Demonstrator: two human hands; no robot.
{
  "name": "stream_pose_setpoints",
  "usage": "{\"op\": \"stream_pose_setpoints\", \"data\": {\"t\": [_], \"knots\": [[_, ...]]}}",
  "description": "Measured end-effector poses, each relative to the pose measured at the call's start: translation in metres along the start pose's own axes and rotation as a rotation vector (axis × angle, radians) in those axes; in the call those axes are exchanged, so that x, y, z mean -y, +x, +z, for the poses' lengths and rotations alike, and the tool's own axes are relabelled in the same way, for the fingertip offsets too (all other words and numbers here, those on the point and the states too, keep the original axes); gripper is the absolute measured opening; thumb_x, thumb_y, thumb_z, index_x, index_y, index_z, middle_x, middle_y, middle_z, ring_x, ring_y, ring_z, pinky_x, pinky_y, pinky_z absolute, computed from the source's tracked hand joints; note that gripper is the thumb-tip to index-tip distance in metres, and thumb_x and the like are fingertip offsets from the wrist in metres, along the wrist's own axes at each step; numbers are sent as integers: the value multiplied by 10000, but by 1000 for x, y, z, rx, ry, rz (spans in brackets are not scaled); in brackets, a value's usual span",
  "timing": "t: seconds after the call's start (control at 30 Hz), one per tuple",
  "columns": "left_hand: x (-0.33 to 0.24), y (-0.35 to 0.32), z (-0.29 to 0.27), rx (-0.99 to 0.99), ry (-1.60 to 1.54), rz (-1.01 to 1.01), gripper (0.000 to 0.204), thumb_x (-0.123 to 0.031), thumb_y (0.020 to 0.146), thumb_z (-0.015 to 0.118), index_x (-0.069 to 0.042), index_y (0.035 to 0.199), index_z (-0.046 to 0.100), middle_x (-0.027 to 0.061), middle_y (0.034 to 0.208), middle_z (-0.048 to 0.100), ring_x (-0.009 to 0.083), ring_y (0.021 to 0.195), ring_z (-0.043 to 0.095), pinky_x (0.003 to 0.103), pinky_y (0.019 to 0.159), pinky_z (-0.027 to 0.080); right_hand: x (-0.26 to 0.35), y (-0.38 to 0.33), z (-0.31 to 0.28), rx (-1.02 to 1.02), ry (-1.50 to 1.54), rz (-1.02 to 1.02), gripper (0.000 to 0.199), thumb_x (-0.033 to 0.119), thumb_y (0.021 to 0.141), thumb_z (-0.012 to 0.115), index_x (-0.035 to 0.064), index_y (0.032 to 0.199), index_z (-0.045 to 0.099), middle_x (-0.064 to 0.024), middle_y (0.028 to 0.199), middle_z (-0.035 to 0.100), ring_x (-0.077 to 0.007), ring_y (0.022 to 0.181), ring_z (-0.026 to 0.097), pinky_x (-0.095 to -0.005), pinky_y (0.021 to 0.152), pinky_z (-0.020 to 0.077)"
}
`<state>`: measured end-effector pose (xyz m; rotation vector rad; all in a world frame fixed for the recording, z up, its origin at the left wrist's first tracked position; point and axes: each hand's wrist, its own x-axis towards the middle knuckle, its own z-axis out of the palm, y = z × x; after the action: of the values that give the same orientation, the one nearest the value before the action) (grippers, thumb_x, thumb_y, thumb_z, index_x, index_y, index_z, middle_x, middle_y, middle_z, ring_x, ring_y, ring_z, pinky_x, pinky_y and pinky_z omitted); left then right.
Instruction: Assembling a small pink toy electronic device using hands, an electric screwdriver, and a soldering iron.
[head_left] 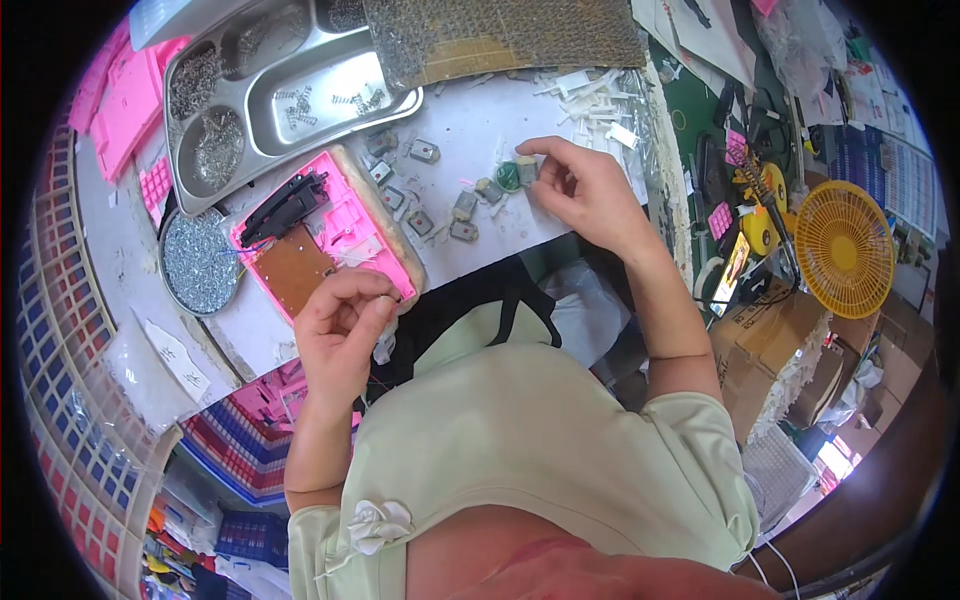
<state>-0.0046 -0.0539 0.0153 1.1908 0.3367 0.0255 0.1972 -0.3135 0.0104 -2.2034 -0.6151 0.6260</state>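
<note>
My left hand (345, 322) is over the near right corner of a pink plastic shell (385, 262), thumb and forefinger pinched together; what they hold, if anything, is too small to make out. The shell rests on a pale padded block and carries a black plastic mechanism (283, 208) and a brown board (292, 270). My right hand (592, 192) is at the right of the table, thumb and forefinger apart around a small grey block-shaped part (527, 171). A round green piece (508, 177) lies against that part. Several similar grey parts (420, 222) are scattered between my hands.
A metal compartment tray (375, 110) with springs stands at the back left. Near it are a round dish of small metal pieces (200, 262) and a cardboard sheet (510, 40). White plastic strips (590, 105) lie at the back right. A yellow basket (845, 250) stands farther right.
</note>
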Motion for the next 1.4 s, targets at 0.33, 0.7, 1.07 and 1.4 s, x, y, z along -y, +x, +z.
{"op": "stream_pose_setpoints", "data": {"t": [0.33,0.7,1.07,1.4], "knots": [[3,-3,7,27,141,35,144,89,922,641,34,1054,659,101,1063,629,164,998,634,282,883,530,4,6,17,-155,-423,-360,348,24,828,630,50,1174,649,-132,840,662,-314,776,644,-423,724,526],[6,-3,17,-35,254,91,260,49,903,693,-1,1153,639,71,1031,668,135,941,669,277,844,553,61,-24,41,217,848,87,454,-32,876,702,10,1315,592,17,846,599,-44,792,564,-189,674,454],[6,-8,9,-52,258,95,251,22,900,708,-20,1121,597,65,1003,663,135,925,667,289,826,559,71,-10,77,520,1103,248,491,10,890,716,20,1356,566,17,804,556,-59,661,539,-207,545,424],[8,-9,9,-105,270,193,242,45,867,726,-23,1076,625,81,1006,678,158,875,685,311,782,573,74,-21,89,198,591,-199,422,-16,845,757,35,1241,621,-43,887,651,-104,719,614,-263,595,495]]}}
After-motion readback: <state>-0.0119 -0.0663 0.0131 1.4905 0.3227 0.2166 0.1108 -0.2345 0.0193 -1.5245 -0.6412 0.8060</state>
